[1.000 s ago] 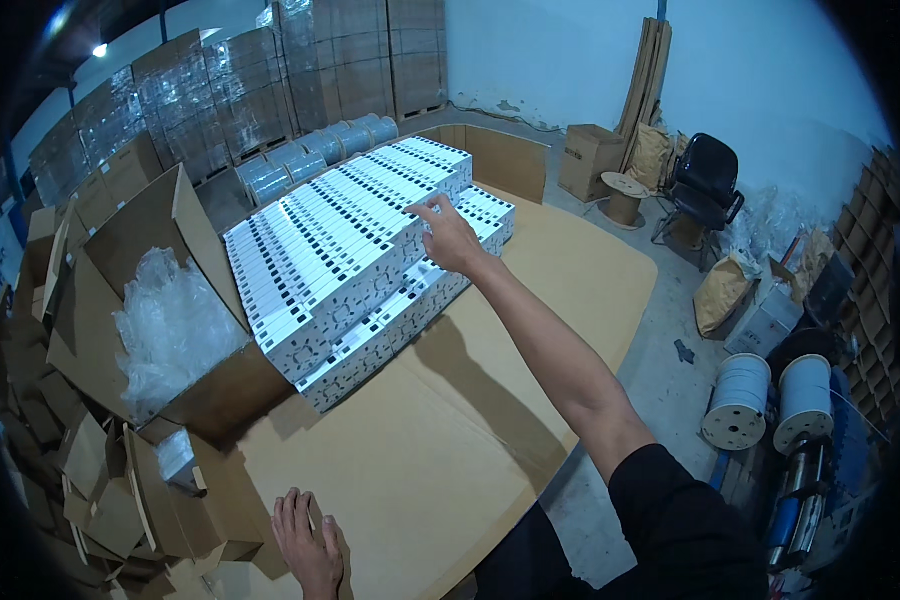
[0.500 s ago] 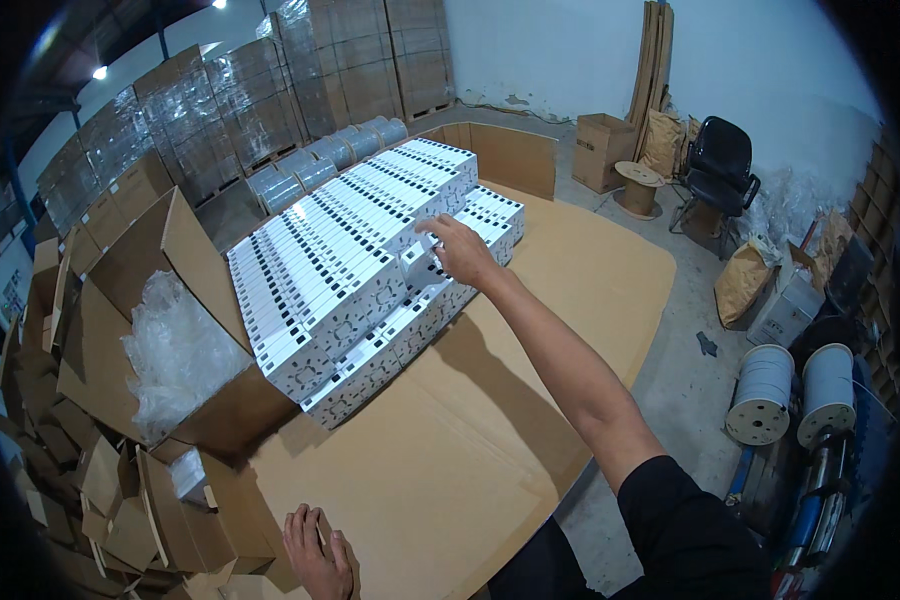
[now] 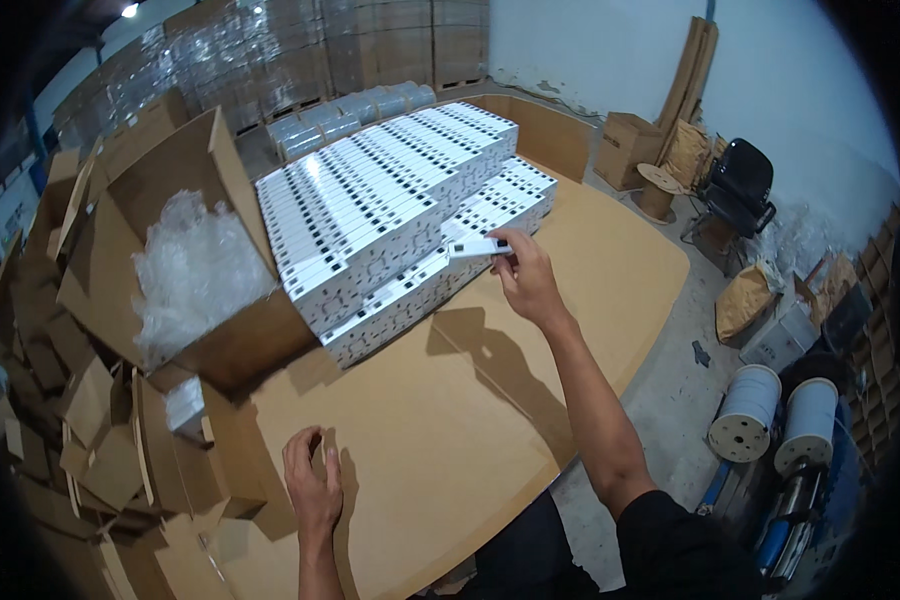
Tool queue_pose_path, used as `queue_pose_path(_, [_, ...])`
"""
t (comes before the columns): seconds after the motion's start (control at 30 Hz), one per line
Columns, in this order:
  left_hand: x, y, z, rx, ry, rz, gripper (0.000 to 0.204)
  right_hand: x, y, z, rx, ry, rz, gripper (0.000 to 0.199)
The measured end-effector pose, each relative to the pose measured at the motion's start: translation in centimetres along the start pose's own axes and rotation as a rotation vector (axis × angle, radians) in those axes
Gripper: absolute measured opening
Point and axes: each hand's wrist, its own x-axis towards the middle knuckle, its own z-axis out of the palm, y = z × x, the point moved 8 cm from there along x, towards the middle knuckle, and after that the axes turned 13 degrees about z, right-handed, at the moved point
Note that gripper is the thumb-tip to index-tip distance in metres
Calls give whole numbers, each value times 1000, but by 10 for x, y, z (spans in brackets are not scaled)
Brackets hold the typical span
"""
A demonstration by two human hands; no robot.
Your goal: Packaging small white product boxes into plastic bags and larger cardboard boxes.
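Observation:
A slim white box (image 3: 478, 248) with dark square marks is pinched between the thumb and fingers of my right hand (image 3: 528, 283). It is held just in front of a large stack of matching white boxes (image 3: 370, 200), packed in tight rows and two tiers on a cardboard-covered table (image 3: 420, 440). The lower tier juts out toward me and to the right. My left hand (image 3: 313, 482) hovers low over the near left of the cardboard, its fingers curved and apart, holding nothing.
Left of the stack stands an open carton (image 3: 185, 345) with crumpled clear plastic (image 3: 195, 270) in it. A smaller open box (image 3: 205, 440) and folded cardboard pieces (image 3: 100, 400) crowd the left side. Cable spools (image 3: 745, 412) and a black chair (image 3: 738, 185) stand on the floor at right.
My right hand has drawn a slim white box off the stack and brought it right and toward me. My left hand has come further into view. The whole view has shifted.

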Motion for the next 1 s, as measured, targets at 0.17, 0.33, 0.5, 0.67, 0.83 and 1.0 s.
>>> queue_pose_path(0.17, [-7, -25, -6, -310, 91, -215, 33, -64, -48, 52, 89, -169, 63, 31])
queue_pose_path(0.33, [-3, -37, -2, -748, 125, -290, 32, -121, -82, 128, 272, -420, 208, 28])
queue_pose_path(0.5, [-6, -70, 1, -967, 196, -397, 39, -160, -113, 182, 320, -562, 88, 30])
queue_pose_path(0.67, [-11, -88, -6, -976, 365, -446, 32, -166, -123, 205, 477, -715, 105, 28])
queue_pose_path(0.83, [-5, -88, -11, -805, 346, -402, 25, -169, -93, 230, 556, -801, 288, 25])
queue_pose_path(1.0, [-5, -90, -12, -712, 406, -304, 36, -175, -80, 246, 720, -801, 350, 23])
